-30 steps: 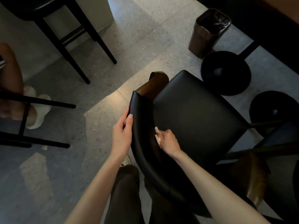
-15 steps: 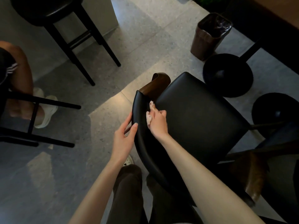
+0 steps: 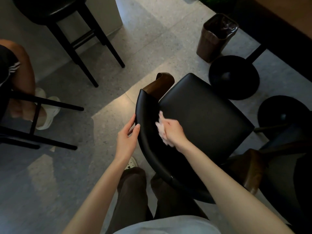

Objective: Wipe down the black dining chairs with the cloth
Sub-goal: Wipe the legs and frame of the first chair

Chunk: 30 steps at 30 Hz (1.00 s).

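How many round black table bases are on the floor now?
2 table bases: one beside the brown bin, one farther right, beyond the chair seat. Others may be hidden.

1. Near the middle of the floor (image 3: 152,39): chair (image 3: 202,115), its back toward the near edge.
2. Against the outer side of the chair back, at its left end: left hand (image 3: 125,141).
3. On the inner side of the chair back: right hand (image 3: 173,132), with the cloth (image 3: 161,130) between it and the back.
4. Toward the far left corner: stool (image 3: 55,14).
5. Behind the chair, toward the far right: bin (image 3: 214,43), just beside a round table foot (image 3: 233,76).
6. Right of the chair, by the right edge: second table foot (image 3: 283,115).
7. Over the far right corner: table (image 3: 290,12).
8. At the left edge: another person's leg (image 3: 23,70) by a second chair (image 3: 50,103).
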Each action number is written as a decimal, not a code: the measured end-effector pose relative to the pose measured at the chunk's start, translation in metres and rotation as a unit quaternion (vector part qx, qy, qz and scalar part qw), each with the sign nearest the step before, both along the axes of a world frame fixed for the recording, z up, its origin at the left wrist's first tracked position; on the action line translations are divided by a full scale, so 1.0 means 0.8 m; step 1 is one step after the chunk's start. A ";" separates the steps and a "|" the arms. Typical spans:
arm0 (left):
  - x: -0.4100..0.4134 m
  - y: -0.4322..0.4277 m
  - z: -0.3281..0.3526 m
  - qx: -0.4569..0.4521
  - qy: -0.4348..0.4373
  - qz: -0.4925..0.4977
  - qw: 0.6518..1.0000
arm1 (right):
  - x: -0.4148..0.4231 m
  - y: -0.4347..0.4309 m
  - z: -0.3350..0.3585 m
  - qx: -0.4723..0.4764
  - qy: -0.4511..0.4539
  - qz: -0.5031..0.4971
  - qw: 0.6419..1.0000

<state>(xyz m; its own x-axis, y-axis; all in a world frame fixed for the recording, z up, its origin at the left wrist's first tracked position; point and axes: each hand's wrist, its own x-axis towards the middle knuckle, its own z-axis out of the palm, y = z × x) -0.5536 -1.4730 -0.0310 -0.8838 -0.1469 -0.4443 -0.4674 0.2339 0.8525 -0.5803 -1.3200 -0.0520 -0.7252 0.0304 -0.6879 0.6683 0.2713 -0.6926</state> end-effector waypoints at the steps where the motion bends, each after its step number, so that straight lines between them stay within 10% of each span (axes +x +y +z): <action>1: 0.005 -0.002 -0.001 0.004 -0.003 0.002 1.000 | -0.016 -0.019 0.010 -0.003 0.014 -0.024 1.000; 6: 0.024 -0.011 -0.007 0.016 -0.011 -0.004 1.000 | -0.004 -0.069 0.009 0.227 0.151 0.087 0.958; 15: 0.028 -0.003 -0.005 0.025 -0.018 0.016 0.999 | 0.099 0.046 -0.001 0.208 0.060 0.382 0.898; 22: 0.025 0.000 0.006 0.009 -0.022 0.008 1.000 | 0.019 0.002 -0.008 0.113 0.065 0.044 0.990; 30: 0.024 -0.003 0.005 -0.006 0.001 -0.007 1.000 | 0.041 -0.039 -0.018 0.242 0.084 0.167 0.952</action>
<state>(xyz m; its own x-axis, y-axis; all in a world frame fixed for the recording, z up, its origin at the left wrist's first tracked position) -0.5344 -1.4752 -0.0273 -0.8872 -0.1388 -0.4401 -0.4614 0.2504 0.8511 -0.5475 -1.3514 -0.0664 -0.8487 0.0620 -0.5252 0.3790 0.7640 -0.5222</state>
